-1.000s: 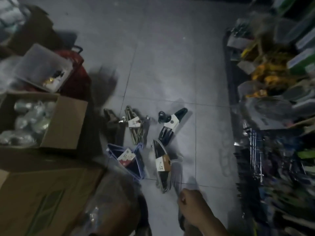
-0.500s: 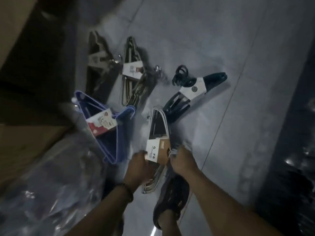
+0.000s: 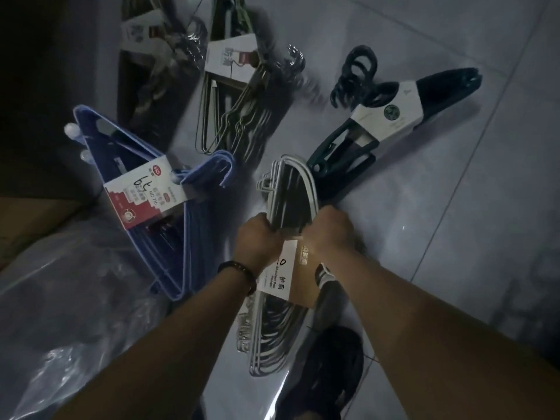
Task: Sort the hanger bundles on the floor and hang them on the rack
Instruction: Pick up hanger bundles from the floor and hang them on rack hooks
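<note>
Hanger sorting, opening stage, seen from above. Well left of left hand (image 3: 257, 237): clear plastic sheeting (image 3: 75, 328) on floor (image 3: 454, 237). Just left of that hand: blue hanger bundle (image 3: 157, 225), red-and-white label uppermost, flat on floor. Beyond and further left: dark hanger bundle (image 3: 141, 34), dim, detail hard to read. Straight beyond the hand: wire hanger bundle (image 3: 236, 95), hooks toward the right. Left hand itself: fingers curled tight round the left side of silver hanger bundle (image 3: 291, 201), beaded bracelet (image 3: 239, 272) at the wrist. Between both hands: that bundle, upper loop pointing away, tan-and-white label (image 3: 291, 277) just under the knuckles, lower end down beside a dark shoe (image 3: 330, 365); cannot tell whether clear of the floor. Right hand (image 3: 328, 231): likewise clenched, on the bundle's right side, close beside the left. Beyond and right of right hand: dark green hanger bundle (image 3: 394, 110), tip near the silver bundle's loop. Judged progress: barely begun. One bundle of five in hand, four untouched on floor, none hung, no rack in view. Left to do: lift, carry, hang, then repeat for the rest.
</note>
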Demonstrator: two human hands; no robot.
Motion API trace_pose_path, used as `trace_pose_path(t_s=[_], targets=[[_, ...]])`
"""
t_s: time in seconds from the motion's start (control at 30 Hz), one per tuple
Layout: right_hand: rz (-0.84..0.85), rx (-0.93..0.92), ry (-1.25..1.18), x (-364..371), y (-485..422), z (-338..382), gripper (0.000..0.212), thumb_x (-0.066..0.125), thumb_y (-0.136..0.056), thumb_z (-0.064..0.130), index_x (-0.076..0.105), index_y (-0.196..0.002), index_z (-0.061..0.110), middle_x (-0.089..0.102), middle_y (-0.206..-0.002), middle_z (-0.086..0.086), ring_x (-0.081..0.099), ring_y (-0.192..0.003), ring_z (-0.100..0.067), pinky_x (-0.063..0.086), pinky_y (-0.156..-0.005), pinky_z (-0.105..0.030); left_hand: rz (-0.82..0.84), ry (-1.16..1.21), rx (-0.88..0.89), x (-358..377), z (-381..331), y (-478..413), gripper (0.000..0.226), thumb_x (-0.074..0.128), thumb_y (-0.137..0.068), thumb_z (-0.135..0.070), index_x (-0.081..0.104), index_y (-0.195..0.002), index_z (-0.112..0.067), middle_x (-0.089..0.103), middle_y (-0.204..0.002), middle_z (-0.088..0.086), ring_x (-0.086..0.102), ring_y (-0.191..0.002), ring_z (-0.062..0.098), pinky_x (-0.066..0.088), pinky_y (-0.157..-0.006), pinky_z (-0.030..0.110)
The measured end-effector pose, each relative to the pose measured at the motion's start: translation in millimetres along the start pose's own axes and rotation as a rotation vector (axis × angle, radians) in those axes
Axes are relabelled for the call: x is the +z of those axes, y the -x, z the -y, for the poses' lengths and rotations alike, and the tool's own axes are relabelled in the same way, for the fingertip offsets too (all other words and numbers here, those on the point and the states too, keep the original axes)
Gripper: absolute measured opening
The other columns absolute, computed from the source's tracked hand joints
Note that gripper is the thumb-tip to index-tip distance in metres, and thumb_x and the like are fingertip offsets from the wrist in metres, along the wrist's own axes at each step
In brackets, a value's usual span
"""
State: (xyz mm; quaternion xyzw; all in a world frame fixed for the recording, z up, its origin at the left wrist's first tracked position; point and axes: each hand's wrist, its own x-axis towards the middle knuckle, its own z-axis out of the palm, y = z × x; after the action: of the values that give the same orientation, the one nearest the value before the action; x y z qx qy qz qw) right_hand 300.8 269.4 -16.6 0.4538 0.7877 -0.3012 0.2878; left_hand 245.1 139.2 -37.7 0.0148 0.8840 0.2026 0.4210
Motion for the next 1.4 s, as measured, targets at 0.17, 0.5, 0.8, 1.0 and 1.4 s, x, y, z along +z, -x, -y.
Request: trace_pose_path(t_s=[0.17, 0.5, 0.8, 1.0, 1.4], targets=[[-0.048, 0.014, -0.027, -10.8, 22.6, -0.4, 0.013, 0.073, -0.092, 0.015, 0.070, -0.101, 0.006, 0.071, -0.093, -0.008, 0.055, -0.069, -0.020, 0.039, -0.052, -0.022, -0.100, -0.147, 0.051, -2.6, -13.2, 21.7, 0.016, 0.052, -0.098, -0.016, 0.066, -0.101, -0.009, 0.072, -0.100, 0.011, 0.070, -0.089, 0.033, 0.056, -0.070, 0.036], [-0.148, 0.043, -0.287, -98.9, 166.6, -5.1, 0.037, 0.076, -0.090, 0.022, 0.050, -0.064, 0.020, 0.057, -0.063, 0.002, 0.053, -0.052, -0.006, 0.035, -0.042, -0.019, -0.017, 0.279, 0.244, -86.6, -53.7, 155.5, 0.032, 0.071, -0.082, -0.031, 0.051, -0.105, -0.020, 0.064, -0.105, -0.001, 0.065, -0.094, 0.018, 0.055, -0.075, 0.037], [-0.130, -0.001, -0.286, -281.3, 320.7, 49.7, 0.015, 0.075, -0.082, 0.018, 0.062, -0.078, 0.012, 0.066, -0.073, -0.005, 0.065, -0.060, -0.020, 0.044, -0.042, -0.026, 0.284, 0.617, 0.449, -247.7, -170.7, 300.1, 0.060, 0.079, -0.085, -0.052, 0.054, -0.134, -0.027, 0.072, -0.125, -0.009, 0.069, -0.117, 0.011, 0.056, -0.101, 0.037], [-0.210, -0.086, -0.230, -422.4, 481.4, 102.7, 0.027, 0.066, -0.089, 0.012, 0.046, -0.072, 0.019, 0.055, -0.073, 0.002, 0.051, -0.058, -0.007, 0.027, -0.038, -0.013, 0.171, 0.581, 0.639, -369.5, -252.5, 440.5, 0.050, 0.075, -0.075, -0.041, 0.064, -0.120, -0.022, 0.076, -0.105, -0.008, 0.073, -0.099, 0.013, 0.060, -0.090, 0.034], [-1.077, -0.175, -0.405, -587.6, 784.7, 144.8, 0.039, 0.054, -0.100, 0.061, 0.049, -0.077, 0.030, 0.050, -0.063, 0.009, 0.052, -0.057, -0.011, 0.033, -0.048, -0.028, 0.364, 0.540, 1.097, -524.7, -368.0, 720.3, 0.023, 0.071, -0.073, -0.025, 0.062, -0.094, -0.024, 0.058, -0.063, -0.021, 0.053, -0.061, 0.001, 0.046, -0.064, 0.029]])
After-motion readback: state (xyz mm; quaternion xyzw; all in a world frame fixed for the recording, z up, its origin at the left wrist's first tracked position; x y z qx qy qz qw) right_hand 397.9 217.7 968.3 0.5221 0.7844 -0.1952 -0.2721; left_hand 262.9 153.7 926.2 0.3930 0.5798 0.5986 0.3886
